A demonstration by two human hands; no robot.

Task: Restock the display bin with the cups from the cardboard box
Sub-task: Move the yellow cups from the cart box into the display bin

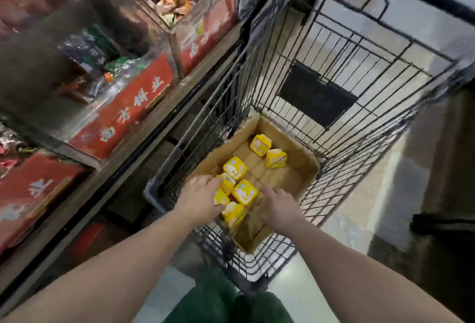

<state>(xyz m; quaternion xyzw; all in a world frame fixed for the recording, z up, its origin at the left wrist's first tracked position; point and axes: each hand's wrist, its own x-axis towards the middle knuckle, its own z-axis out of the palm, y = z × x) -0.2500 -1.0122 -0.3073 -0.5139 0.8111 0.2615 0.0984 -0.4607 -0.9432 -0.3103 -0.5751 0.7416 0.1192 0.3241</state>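
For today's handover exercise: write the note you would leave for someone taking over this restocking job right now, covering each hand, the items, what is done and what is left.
Left hand: in the cardboard box, fingers curled onto the near cluster of yellow cups.
Right hand: fingers extended beside that cluster, holding nothing.
Box sits in the wire cart; about seven cups remain, two at its far end.
Done: box mostly emptied.
Left: move the remaining cups to the shelf bins on the left.

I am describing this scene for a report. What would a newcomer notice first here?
First the bright yellow cups in the cardboard box, which sits inside a black wire cart. Both hands reach in: the left hand touches cups, the right hand hovers beside them. Red display bins line the shelf at left.
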